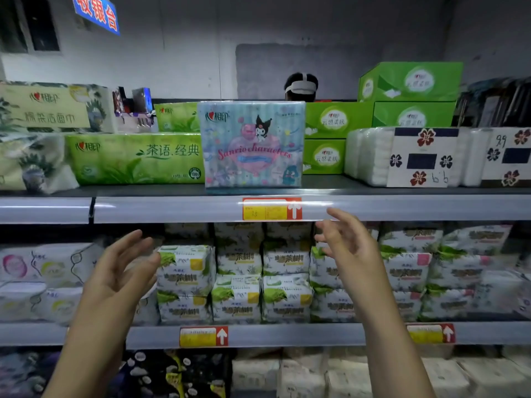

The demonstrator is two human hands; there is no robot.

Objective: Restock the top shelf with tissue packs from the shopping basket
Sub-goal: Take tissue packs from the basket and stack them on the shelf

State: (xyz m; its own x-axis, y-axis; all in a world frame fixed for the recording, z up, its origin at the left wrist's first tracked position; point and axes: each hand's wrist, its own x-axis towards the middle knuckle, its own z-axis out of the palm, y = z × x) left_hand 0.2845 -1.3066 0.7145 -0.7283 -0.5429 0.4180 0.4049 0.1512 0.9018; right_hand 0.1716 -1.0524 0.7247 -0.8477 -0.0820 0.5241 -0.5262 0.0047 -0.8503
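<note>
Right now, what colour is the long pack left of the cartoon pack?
Green, with leaf artwork; the head view shows it.

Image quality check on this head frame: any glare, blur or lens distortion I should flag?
Head view: glare streaks along the top shelf's edge strip; both open hands, left hand and right hand, look slightly blurred; shelf lines bow from the wide-angle lens; dim light, soft corners, cartoon tissue pack sharp.

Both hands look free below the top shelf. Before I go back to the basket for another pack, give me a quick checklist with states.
1. Left hand empty: ok.
2. Right hand empty: ok.
3. Cartoon tissue pack upright on the top shelf: ok.
4. Pack fully back from the shelf edge: not ok, it sits at the front lip.
5. Free space right of the pack, before the green boxes: ok, a gap shows.
6. Shopping basket location and remaining packs: cannot tell, out of view.
</note>
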